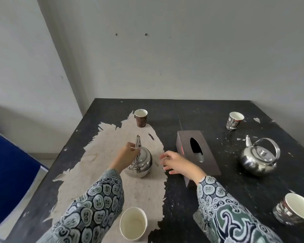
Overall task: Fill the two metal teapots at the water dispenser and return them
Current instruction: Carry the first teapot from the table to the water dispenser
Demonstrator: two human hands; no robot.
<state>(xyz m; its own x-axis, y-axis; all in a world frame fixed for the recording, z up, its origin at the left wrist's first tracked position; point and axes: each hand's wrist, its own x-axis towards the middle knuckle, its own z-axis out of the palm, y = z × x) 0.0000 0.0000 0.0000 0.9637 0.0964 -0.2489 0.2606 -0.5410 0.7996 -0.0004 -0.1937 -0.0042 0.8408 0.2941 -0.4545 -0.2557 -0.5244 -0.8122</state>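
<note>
Head view: two teapots on the worn black table, left hand on one handle.

Left hand (125,157) pinches the raised handle of the near teapot (141,163), which sits on the pale stripped patch of the table (209,199), toward its left edge. Right hand (176,163) hovers just right of that pot, fingers loosely spread, holding nothing, in front of the brown tissue box (197,151) at mid-table. Second teapot (259,158) stands near the right edge, handle upright, spout toward the far edge, well apart from both hands. Paper cups: one (141,118) toward the far edge above the near pot, one (234,121) toward the far right corner, one (133,224) at the near edge between the patterned sleeves, one (295,210) tipped at the near right.
</note>
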